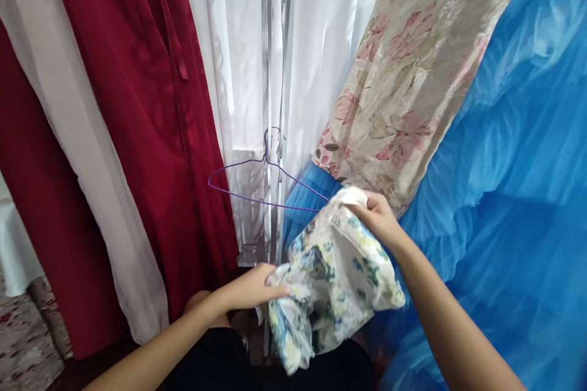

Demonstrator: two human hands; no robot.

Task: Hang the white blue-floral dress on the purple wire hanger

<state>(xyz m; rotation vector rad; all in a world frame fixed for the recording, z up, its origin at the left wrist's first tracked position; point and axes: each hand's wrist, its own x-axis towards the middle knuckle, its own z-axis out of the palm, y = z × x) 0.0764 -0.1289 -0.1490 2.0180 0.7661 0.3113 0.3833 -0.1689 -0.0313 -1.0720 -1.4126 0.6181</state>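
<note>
A white garment with blue and yellow flowers (339,275) hangs bunched between my hands, above my lap. My left hand (257,287) pinches its left side, the thumb lying on the cloth. My right hand (378,217) grips the upper right edge, with the fingers partly hidden by the fabric. A thin purple hanger (238,198) points its hook upward, and its right end disappears behind the top of the garment near my right hand. Whether that end sits inside the cloth I cannot tell.
Dark red cloth (137,104) and a pale length of fabric (87,104) hang at the left. White curtains (321,30) are straight ahead, with a narrow upright pole (268,73). To the right hang a beige floral garment (408,79) and a ruffled blue tulle dress (518,244).
</note>
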